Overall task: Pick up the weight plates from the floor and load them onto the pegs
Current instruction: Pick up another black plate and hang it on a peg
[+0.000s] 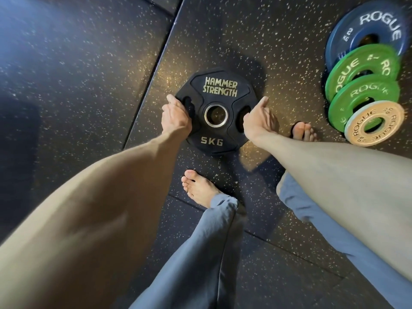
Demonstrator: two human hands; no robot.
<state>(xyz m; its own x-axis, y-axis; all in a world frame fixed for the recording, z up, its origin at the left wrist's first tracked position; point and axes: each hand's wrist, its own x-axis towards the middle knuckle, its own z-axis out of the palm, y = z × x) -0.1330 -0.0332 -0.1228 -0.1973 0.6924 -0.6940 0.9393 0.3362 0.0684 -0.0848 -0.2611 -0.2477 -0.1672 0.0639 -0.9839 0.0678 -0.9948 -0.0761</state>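
Observation:
A black 5 kg weight plate (pixel 219 90) marked HAMMER STRENGTH, with a steel centre ring, is over the speckled rubber floor. My left hand (pixel 175 117) grips its left edge, fingers curled into the left grip slot. My right hand (pixel 259 119) grips the right edge at the right slot, thumb pointing up. Whether the plate rests on the floor or is lifted off it, I cannot tell. No pegs are in view.
At the right lies an overlapping row of small plates: a blue one (pixel 374 25), two green ones (pixel 361 65) (pixel 365 94) and a tan one (pixel 376 123). My bare feet (pixel 199 190) (pixel 303 131) stand near the black plate. Floor mat seams (pixel 156 63) run diagonally.

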